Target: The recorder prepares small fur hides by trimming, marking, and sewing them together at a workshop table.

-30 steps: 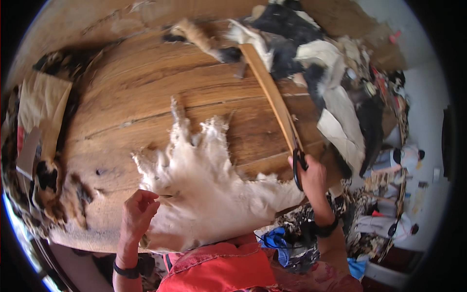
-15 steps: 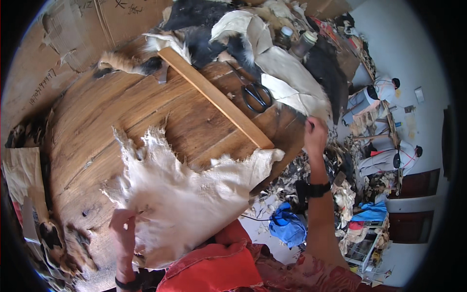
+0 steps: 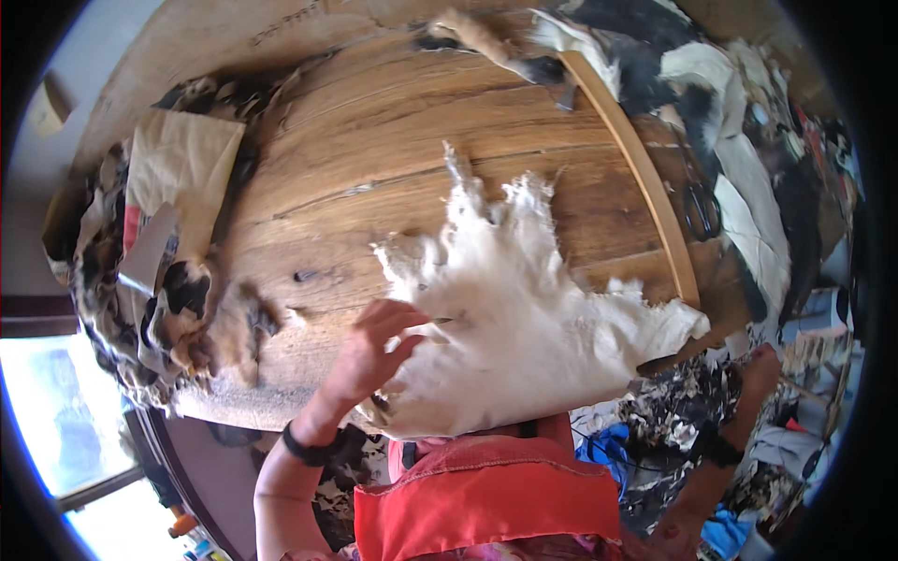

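"Why is the hide there?"

"It lies spread at the near edge of the table, probably for easy reach; the bar sits toward the right edge, perhaps to leave me room."

"And your hands?"

"My left hand is partway open over the hide's left side, thumb parted from curled fingers (a dark sliver shows by their tips; whether I touch it, I can't tell). My right hand is past the table's right edge, too blurred to judge its opening or hold."

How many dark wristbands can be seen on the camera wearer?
2: one dark wristband on the left wrist, below the left hand; another on the right, below the right hand. No others show.
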A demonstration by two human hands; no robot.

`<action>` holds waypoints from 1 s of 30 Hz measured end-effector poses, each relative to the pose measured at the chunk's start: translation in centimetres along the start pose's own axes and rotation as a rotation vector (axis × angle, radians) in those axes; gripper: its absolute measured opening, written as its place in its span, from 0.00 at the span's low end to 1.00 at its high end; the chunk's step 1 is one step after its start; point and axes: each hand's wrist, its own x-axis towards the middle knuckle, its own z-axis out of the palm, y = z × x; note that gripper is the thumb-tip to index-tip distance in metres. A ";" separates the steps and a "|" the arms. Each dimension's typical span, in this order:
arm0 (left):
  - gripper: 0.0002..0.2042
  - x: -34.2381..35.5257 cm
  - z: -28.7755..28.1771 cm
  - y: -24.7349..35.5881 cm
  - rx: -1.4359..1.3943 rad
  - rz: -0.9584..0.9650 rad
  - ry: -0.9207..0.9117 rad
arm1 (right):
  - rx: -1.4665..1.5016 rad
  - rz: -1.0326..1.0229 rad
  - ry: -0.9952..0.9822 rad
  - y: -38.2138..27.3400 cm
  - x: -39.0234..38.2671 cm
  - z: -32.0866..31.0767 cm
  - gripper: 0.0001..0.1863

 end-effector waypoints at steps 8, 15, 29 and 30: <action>0.06 0.2 1.7 -0.9 0.085 -0.095 -0.021 | 1.380 -0.552 -0.499 -25.1 -14.3 -14.6 0.06; 0.06 -0.8 1.9 -3.0 0.284 -0.048 0.044 | 1.142 -1.367 -0.114 -40.1 -23.3 -14.9 0.13; 0.21 -1.9 2.4 -4.5 0.050 0.054 0.182 | 1.020 -1.401 0.051 -41.3 -23.5 -12.2 0.20; 0.21 -2.1 2.5 -4.6 0.049 0.045 0.177 | 1.021 -1.404 0.052 -41.4 -23.5 -12.3 0.20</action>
